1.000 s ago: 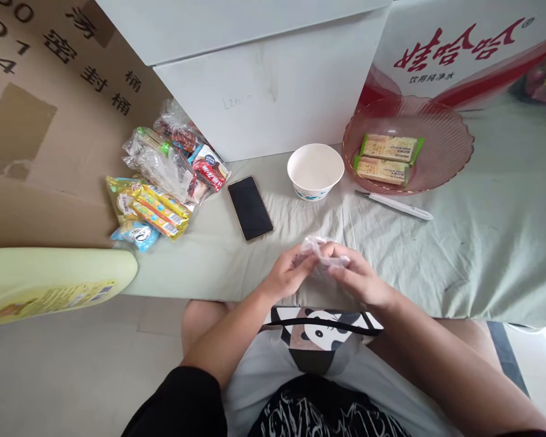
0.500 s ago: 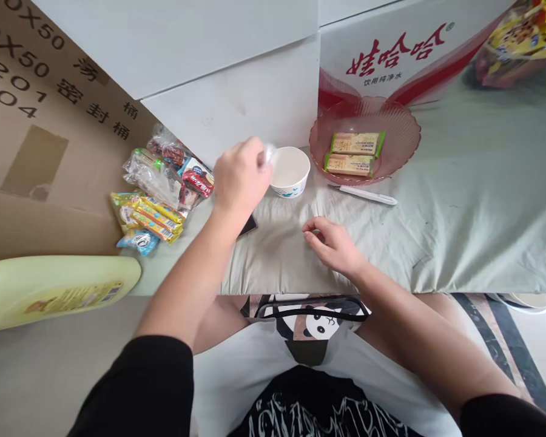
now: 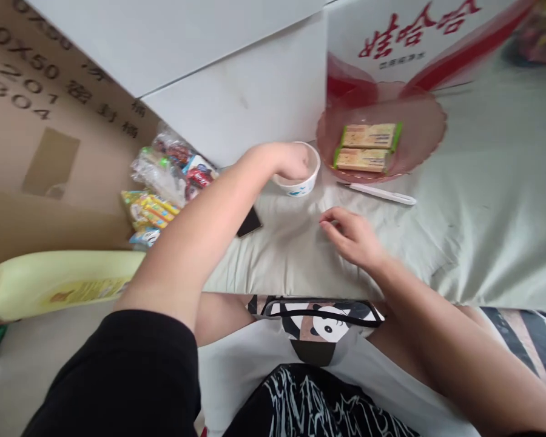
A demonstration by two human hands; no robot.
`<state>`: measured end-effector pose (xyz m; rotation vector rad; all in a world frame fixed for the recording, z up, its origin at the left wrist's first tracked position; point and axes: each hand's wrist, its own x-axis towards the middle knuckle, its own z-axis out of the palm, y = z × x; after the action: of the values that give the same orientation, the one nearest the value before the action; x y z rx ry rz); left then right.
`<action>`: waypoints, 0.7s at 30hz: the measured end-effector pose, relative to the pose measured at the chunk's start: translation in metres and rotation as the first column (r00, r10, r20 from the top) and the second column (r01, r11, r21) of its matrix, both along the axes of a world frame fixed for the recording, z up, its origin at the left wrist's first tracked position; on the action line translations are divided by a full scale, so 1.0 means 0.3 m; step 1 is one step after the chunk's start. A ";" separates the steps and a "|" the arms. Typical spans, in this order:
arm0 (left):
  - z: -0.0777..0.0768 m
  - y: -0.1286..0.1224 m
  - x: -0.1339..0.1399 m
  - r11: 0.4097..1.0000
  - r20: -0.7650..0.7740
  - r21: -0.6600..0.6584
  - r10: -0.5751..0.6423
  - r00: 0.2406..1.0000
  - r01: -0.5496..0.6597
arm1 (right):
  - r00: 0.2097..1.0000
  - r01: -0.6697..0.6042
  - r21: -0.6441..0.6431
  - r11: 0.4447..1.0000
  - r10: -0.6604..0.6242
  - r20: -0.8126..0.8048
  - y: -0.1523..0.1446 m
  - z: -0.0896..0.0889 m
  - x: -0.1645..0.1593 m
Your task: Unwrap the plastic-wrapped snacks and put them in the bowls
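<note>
My left hand (image 3: pixel 293 161) reaches down into a white paper bowl (image 3: pixel 299 189) with a blue-green print. Its knuckles look curled closed, but the fingertips and anything in them are hidden inside the bowl. My right hand (image 3: pixel 349 235) rests on the pale green cloth, its fingers loosely curled and thumb near forefinger, with nothing in it. A white-handled knife-like tool (image 3: pixel 382 194) lies beyond it. Behind that tool is a pink ribbed glass dish (image 3: pixel 425 136) with two green-ended biscuit packets (image 3: pixel 368 147). A dark flat object (image 3: pixel 249 223) lies under my left forearm.
Wrapped snacks (image 3: pixel 161 176) are heaped at the left, partly behind my left arm. A yellow bottle (image 3: pixel 68 282) lies beside a brown carton (image 3: pixel 50 158). White boxes (image 3: pixel 236 115) stand along the back. A blurred snack container (image 3: pixel 543 36) is at the far right.
My left hand has moved right and down into the bowl; the clear crumpled plastic it held is out of sight. My right hand keeps its pose on the cloth. The view has shifted.
</note>
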<state>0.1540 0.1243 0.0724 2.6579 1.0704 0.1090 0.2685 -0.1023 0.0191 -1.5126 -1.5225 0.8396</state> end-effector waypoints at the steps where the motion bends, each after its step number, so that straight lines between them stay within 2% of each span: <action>1: 0.029 -0.026 -0.057 0.999 0.002 -0.030 0.026 1.000 -0.026 | 1.000 0.022 -0.012 1.000 -0.022 0.004 0.000 -0.003 -0.001; 3: 0.067 -0.065 -0.206 0.992 0.098 -0.005 0.126 0.987 -0.126 | 0.999 0.048 -0.044 0.998 -0.047 0.028 0.002 -0.010 -0.011; 5: 0.071 -0.079 -0.399 0.953 0.255 0.112 0.247 0.935 -0.283 | 0.996 0.054 -0.048 0.997 -0.051 0.068 0.002 -0.018 -0.029; 7: 0.040 -0.067 -0.607 0.824 0.437 0.234 0.385 0.813 -0.516 | 0.992 0.053 -0.023 0.998 -0.050 0.114 0.000 -0.028 -0.051; 9: -0.011 -0.041 -0.787 0.665 0.487 0.228 0.554 0.675 -0.711 | 0.985 0.048 0.010 0.999 -0.049 0.168 -0.005 -0.039 -0.072; 10: -0.038 -0.028 -0.855 0.636 0.443 0.173 0.632 0.636 -0.752 | 0.979 0.043 0.027 0.999 -0.047 0.199 -0.007 -0.044 -0.081; 11: -0.063 -0.015 -0.906 0.637 0.381 0.115 0.680 0.627 -0.762 | 0.972 0.036 0.044 0.998 -0.045 0.230 -0.008 -0.049 -0.087; 13: -0.094 0.006 -0.964 0.675 0.304 0.016 0.699 0.647 -0.737 | 0.959 0.020 0.078 0.997 -0.041 0.281 -0.010 -0.058 -0.095; 14: -0.098 0.013 -0.975 0.698 0.319 -0.015 0.682 0.658 -0.716 | 0.954 0.013 0.092 0.996 -0.040 0.298 -0.010 -0.060 -0.096; 17: -0.070 0.003 -0.977 0.716 0.476 -0.078 0.638 0.605 -0.693 | 0.947 -0.002 0.122 0.993 -0.037 0.320 -0.010 -0.062 -0.094; 19: -0.033 -0.050 -0.962 0.699 0.557 -0.112 0.633 0.538 -0.706 | 0.946 -0.005 0.128 0.992 -0.037 0.322 -0.012 -0.061 -0.090; 21: -0.008 -0.151 -0.924 0.719 0.624 -0.088 0.579 0.525 -0.689 | 0.950 -0.002 0.125 0.992 -0.037 0.311 -0.014 -0.062 -0.089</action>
<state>-0.1232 0.0788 0.0701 1.9077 1.7529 1.1828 0.2418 -0.1064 0.0004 -1.6200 -1.7510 0.4984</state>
